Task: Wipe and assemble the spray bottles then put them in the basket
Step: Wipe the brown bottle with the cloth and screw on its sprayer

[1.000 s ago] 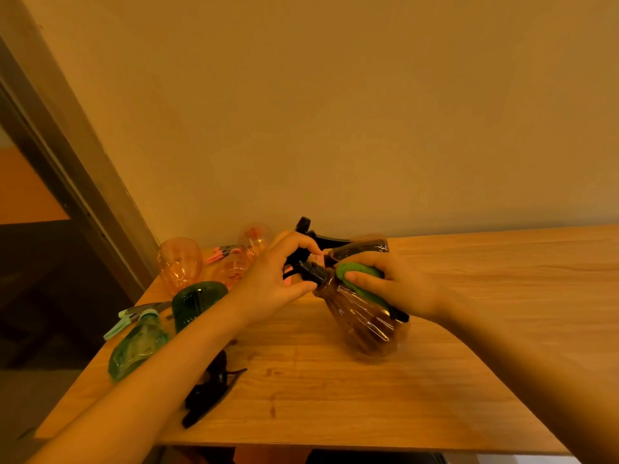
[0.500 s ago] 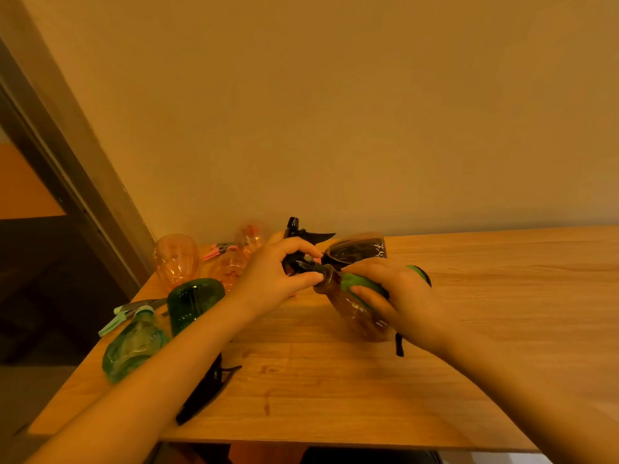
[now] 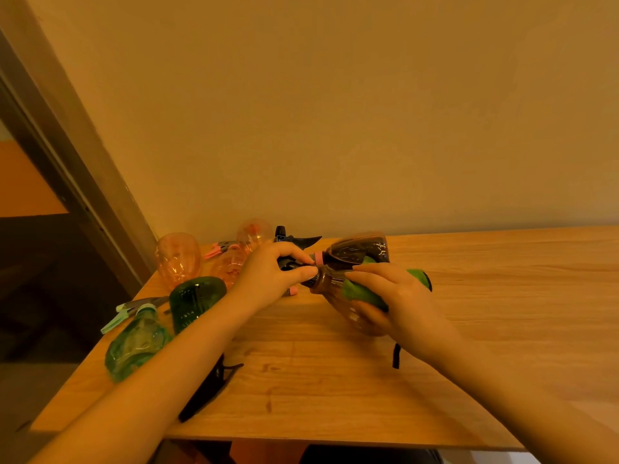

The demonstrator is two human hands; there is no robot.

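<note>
Wooden surface (image 3: 469, 296) against plain wall. Brown spray bottle (image 3: 338, 289) tilted above surface near centre, neck pointing left. Right hand (image 3: 392, 296) grips bottle body, fingers curled, pressing green cloth (image 3: 361, 294) against it. Left hand (image 3: 271, 272) pinches black spray head (image 3: 291, 262) at bottle neck. Second dark bottle (image 3: 358, 251) lies just behind. Green bottles (image 3: 194, 303) and orange bottles (image 3: 177, 259) stand at left edge.

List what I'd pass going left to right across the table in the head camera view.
Light green bottle lying on its side → dark green bottle → left hand → brown bottle → green cloth → right hand → bare wooden table.
</note>
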